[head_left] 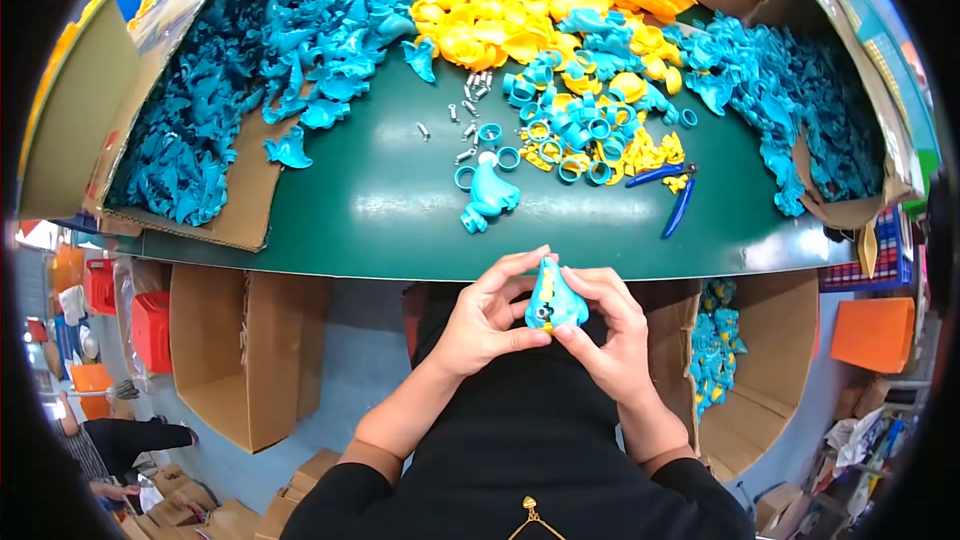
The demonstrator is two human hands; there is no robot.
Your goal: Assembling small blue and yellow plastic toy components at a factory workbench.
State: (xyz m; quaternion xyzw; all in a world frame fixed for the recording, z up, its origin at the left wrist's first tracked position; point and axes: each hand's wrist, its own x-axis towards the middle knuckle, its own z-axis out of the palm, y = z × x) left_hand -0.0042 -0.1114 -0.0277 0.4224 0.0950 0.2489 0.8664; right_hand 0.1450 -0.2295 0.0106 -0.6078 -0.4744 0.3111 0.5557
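Between both hands, just off the table's near edge, I hold a turquoise plastic toy part (556,302) with yellow pieces along its opening and a small dark round spot inside. My left hand (497,312) grips its left side with fingers and thumb. My right hand (608,325) closes on its right side, the thumb at the bottom. On the table ahead lies another turquoise toy part (490,195), rounded with a narrower foot. Turquoise rings (508,158) lie around it, and several small metal pins (470,108) are scattered behind.
Blue-handled cutting pliers (678,202) lie right on the green table (390,210). Cardboard boxes of turquoise shells (185,140) stand left and right (835,120). Yellow shells (490,20) pile at the back. Below the table, a box (770,390) holds turquoise-and-yellow pieces. Another person (110,445) is far left.
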